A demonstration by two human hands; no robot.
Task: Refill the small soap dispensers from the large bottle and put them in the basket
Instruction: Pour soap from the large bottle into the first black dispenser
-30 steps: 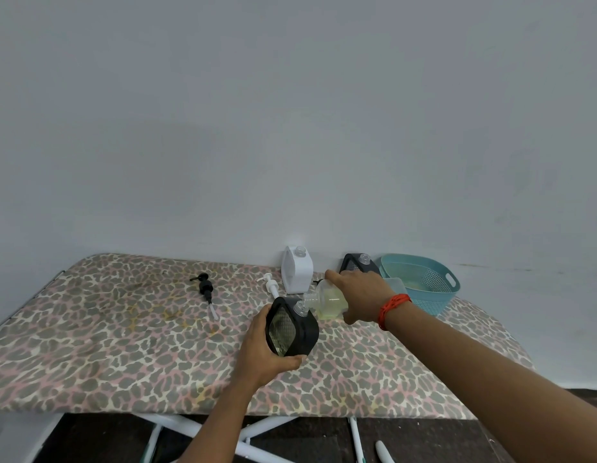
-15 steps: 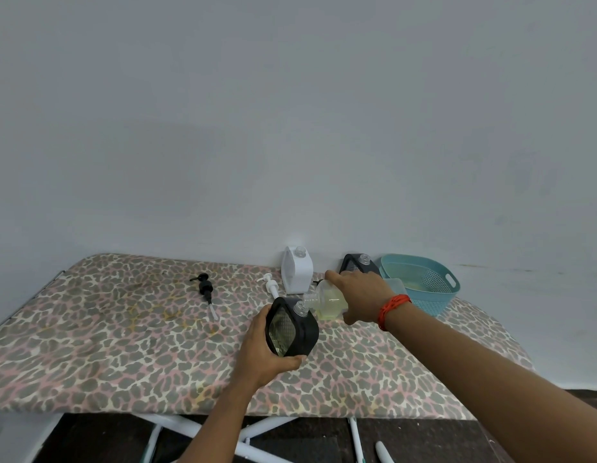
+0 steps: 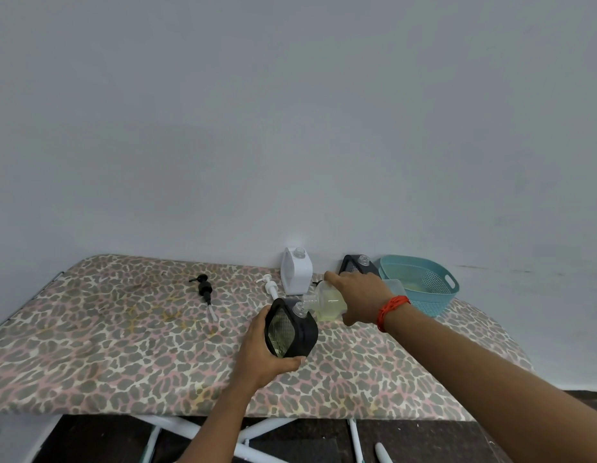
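Filling the upper frame: plain pale grey wall (image 3: 290, 128). Below it, a table (image 3: 106, 345) under a leopard-print cover, with white crossed legs (image 3: 190, 429) showing beneath the near edge.

Teal mesh basket (image 3: 434, 305) stands at the far right end of the table, close to the wall. No dispenser shows in it.

Right hand (image 3: 360, 297) reaches in from the right, fingers and thumb wrapped round the large bottle (image 3: 325, 302). The bottle is clear, tipped on its side with the neck pointing left, and pale yellow liquid is pooled along its lower side.

Left hand (image 3: 260, 352) grips a black dispenser (image 3: 290, 329) from the left and below, thumb under its lower corner. The dispenser is tilted and its patterned window faces the camera. The bottle's neck sits right at the dispenser's clear top opening. Whether the two touch cannot be told, nor whether the dispenser rests on the cover. The hands are apart, each clamped on its own vessel.

White dispenser (image 3: 295, 275) stands upright by the wall with no pump in it. A second black dispenser (image 3: 355, 267) stands just left of the basket, partly hidden behind the right hand.

White pump (image 3: 269, 286) lies between the white dispenser and the held one. Black pump (image 3: 204, 289) lies well to the left, alone on the cover.

Red band (image 3: 390, 307) on the right wrist.
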